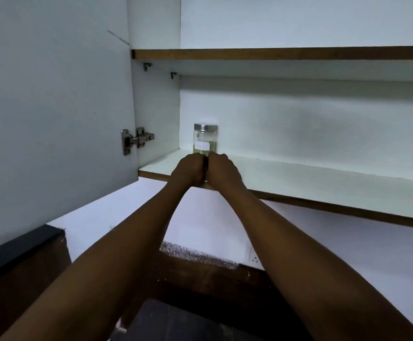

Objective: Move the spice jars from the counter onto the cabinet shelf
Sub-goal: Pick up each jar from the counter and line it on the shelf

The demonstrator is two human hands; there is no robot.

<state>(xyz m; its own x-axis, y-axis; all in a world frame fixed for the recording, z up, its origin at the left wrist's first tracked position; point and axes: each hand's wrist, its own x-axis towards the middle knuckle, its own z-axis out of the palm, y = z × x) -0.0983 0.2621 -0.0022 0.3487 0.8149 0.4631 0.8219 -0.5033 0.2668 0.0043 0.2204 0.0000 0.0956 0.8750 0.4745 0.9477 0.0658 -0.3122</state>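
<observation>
A glass spice jar (205, 139) with a silver lid and a white label stands upright at the back left of the lower cabinet shelf (299, 178). It holds a pale greenish spice. My left hand (190, 169) and my right hand (222, 169) reach over the shelf's front edge, side by side and almost touching. Both have their fingers curled around the jar's lower part, which hides its base. The counter and any other jars are out of view.
The open cabinet door (53, 107) hangs at the left on a metal hinge (136, 140). An upper shelf (274, 54) runs above. Below are a white wall, a speckled stone ledge (190, 254) and dark wood.
</observation>
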